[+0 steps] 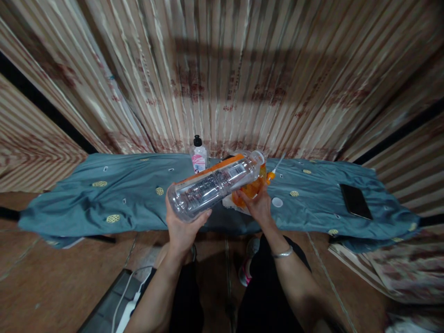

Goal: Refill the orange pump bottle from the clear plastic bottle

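My left hand (183, 233) is wrapped round the base of a large clear plastic bottle (211, 188) with an orange-edged label. The bottle is tilted, its uncapped mouth up and to the right, over an orange see-through bottle (252, 188). My right hand (260, 206) grips that orange bottle, which the clear one partly covers. Whether liquid passes between them I cannot tell. Just right of the orange bottle lies an orange spray head (271, 176) with a thin tube. A white round cap (277, 202) rests on the cloth beside my right hand.
A teal patterned cloth (138, 199) covers the long narrow table. On it stands a black-capped bottle (199, 157) at the back, and a dark phone (355, 201) lies at the right. Striped curtains (222, 92) hang behind. A power strip (127, 312) with cables is at lower left.
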The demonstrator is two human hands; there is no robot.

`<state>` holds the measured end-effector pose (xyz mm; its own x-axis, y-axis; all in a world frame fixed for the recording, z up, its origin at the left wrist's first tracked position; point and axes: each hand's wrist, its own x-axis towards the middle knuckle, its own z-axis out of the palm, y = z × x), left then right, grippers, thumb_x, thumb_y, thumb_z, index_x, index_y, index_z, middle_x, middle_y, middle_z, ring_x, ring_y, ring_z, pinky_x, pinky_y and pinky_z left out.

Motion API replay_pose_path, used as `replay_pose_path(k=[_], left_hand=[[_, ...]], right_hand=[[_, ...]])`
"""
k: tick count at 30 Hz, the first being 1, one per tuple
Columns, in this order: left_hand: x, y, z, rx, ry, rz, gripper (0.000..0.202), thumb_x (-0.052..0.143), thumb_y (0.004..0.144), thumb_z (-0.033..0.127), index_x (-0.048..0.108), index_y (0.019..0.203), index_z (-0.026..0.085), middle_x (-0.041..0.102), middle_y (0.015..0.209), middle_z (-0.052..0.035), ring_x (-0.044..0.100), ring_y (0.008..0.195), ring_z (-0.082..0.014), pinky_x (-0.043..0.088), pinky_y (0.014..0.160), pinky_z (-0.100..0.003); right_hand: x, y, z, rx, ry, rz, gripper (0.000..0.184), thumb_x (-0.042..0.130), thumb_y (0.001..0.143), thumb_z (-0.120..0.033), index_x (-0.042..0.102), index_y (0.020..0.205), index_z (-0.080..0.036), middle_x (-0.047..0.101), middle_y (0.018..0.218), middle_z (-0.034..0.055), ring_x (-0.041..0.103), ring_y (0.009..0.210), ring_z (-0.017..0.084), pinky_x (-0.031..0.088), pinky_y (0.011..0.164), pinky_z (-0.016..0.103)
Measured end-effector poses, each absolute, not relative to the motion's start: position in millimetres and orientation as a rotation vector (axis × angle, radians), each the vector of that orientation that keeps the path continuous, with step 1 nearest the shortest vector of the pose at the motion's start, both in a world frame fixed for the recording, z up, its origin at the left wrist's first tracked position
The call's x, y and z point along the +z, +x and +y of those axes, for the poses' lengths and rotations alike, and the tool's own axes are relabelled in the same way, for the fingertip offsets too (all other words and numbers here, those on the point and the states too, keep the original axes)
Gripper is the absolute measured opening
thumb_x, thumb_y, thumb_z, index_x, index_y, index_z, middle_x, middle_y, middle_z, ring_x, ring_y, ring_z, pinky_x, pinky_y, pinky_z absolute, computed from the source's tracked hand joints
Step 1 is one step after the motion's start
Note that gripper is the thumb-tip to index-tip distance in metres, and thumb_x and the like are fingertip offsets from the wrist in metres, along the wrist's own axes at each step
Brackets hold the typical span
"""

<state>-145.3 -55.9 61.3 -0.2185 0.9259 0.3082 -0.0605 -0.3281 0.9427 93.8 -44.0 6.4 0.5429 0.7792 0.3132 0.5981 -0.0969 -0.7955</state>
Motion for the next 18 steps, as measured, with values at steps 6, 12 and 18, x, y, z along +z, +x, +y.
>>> replay_pose_path(k=[6, 12, 18], left_hand=[[61, -146, -56, 1.657, 1.267, 1.141, 0.111, 0.101, 0.050, 0.054, 0.053, 0.143, 0.016, 0.075, 0.124, -0.0161, 0.077, 0.109, -0.0310, 0.062, 0.101, -0.048], [60, -148, -55, 1.645, 1.261, 1.152, 0.117, 0.102, 0.049, 0.055, 0.050, 0.147, 0.017, 0.074, 0.125, -0.0161, 0.076, 0.115, -0.0332, 0.060, 0.105, -0.050], [58, -149, -56, 1.614, 1.236, 1.122, 0.116, 0.101, 0.051, 0.056, 0.048, 0.146, 0.017, 0.074, 0.124, -0.0160, 0.076, 0.111, -0.0321, 0.061, 0.103, -0.049]], right_hand=[[7, 92, -43, 0.229, -1.858, -1.115, 0.099, 0.078, 0.071, -0.070, 0.049, 0.144, -0.010, 0.075, 0.123, 0.0231, 0.076, 0.107, 0.041, 0.061, 0.091, 0.055], [13, 90, -44, 0.264, -1.911, -1.104, 0.093, 0.081, 0.072, -0.063, 0.050, 0.143, -0.012, 0.077, 0.118, 0.0201, 0.076, 0.104, 0.039, 0.061, 0.089, 0.050], [22, 85, -46, 0.291, -1.991, -1.091, 0.087, 0.084, 0.072, -0.056, 0.050, 0.138, -0.009, 0.075, 0.116, 0.0228, 0.076, 0.106, 0.041, 0.059, 0.092, 0.052]])
